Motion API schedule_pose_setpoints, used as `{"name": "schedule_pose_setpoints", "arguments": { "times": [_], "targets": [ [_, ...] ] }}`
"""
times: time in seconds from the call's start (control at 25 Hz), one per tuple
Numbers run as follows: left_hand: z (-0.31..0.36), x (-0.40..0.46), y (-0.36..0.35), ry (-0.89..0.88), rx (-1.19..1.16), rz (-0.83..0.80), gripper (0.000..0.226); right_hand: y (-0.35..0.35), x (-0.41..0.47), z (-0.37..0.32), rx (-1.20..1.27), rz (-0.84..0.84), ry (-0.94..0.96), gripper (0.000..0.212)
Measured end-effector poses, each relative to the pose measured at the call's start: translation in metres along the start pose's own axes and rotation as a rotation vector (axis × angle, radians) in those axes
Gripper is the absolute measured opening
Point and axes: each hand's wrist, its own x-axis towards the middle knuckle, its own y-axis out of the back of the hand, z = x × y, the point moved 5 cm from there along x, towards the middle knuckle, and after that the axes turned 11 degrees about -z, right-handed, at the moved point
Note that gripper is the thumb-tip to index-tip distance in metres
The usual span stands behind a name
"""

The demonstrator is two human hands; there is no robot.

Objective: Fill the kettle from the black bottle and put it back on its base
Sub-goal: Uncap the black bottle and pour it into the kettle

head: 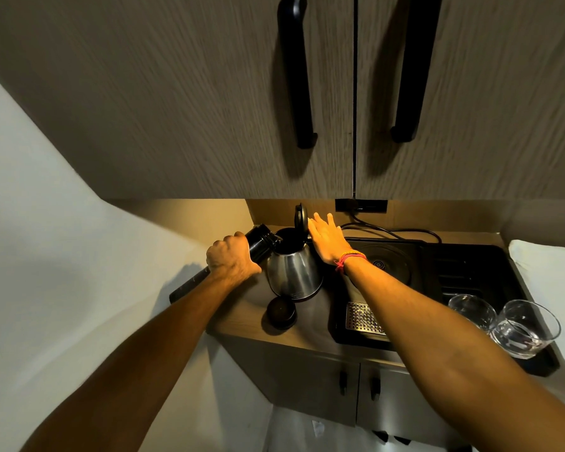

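A steel kettle [293, 272] stands on the wooden counter with its black lid [300, 216] flipped up. My left hand [230, 259] grips the black bottle [261, 241], tilted with its mouth over the kettle's opening. My right hand [327, 238] rests flat, fingers spread, against the raised lid and the handle side of the kettle. The bottle's black cap [281, 311] lies on the counter in front of the kettle. The round kettle base [380, 259] sits on the black tray to the right, with nothing on it.
The black tray [490, 272] holds two drinking glasses [503, 324] at its right and a perforated metal drip grate [361, 316]. A power cord [388, 230] runs to a wall socket [361, 205]. Upper cupboard doors with black handles [296, 73] hang close overhead.
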Motion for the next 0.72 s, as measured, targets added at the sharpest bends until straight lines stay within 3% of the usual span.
{"name": "schedule_pose_setpoints", "arguments": {
  "times": [0.4, 0.72],
  "targets": [
    [0.003, -0.005, 0.0054, 0.007, 0.074, -0.035, 0.066, 0.0011, -0.0026, -0.0015, 0.009, -0.007, -0.005, 0.058],
    [0.0044, -0.002, 0.0074, -0.019, -0.021, 0.009, 0.064, 0.0017, -0.0029, -0.0023, 0.009, -0.026, -0.011, 0.058]
  ]
}}
